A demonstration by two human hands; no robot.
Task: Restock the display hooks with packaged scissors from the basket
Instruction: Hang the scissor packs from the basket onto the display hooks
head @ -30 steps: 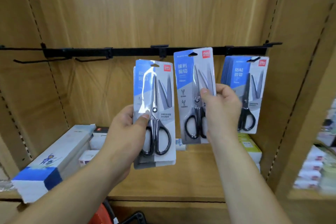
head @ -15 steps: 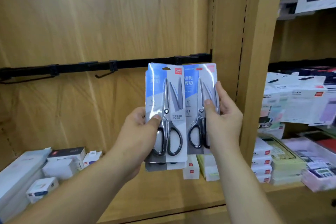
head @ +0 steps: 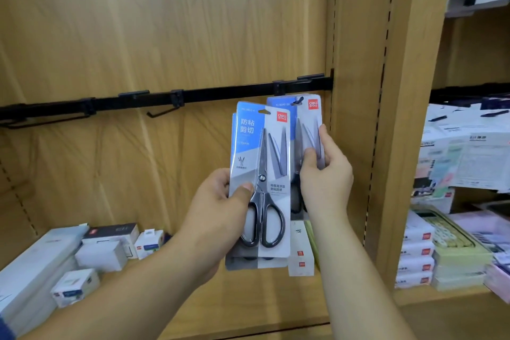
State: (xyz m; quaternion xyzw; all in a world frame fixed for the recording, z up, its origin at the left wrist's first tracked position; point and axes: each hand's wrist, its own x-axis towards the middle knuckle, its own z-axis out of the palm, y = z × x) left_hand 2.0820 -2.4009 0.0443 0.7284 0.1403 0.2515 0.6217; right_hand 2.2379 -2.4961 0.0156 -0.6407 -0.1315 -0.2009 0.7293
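Here we go, both hands are up in front of the wooden back panel. The left hand grips a pack of scissors, thumb pressed across the front near the pivot, fingers wrapped behind. The card stands upright, black handles at 6 o'clock, blades pointing to 12. Behind it sits another card, its lower edge peeking out at the bottom, so that hand carries at least 2.

At 2 o'clock from that pack, the right hand pinches a second pack, thumb on the front, fingers along its right edge. The 2 packs overlap, the left one in front. The second pack's top reaches the black rail, and a dark hook tip shows at its hang hole. Whether the card sits fully on that hook, I cannot tell.

Along the rail at 9 o'clock, another hook juts out. Down at 7 o'clock, white boxes crowd the shelf. At 3 o'clock stands a wooden upright, with stacked stationery in the bay beyond it.
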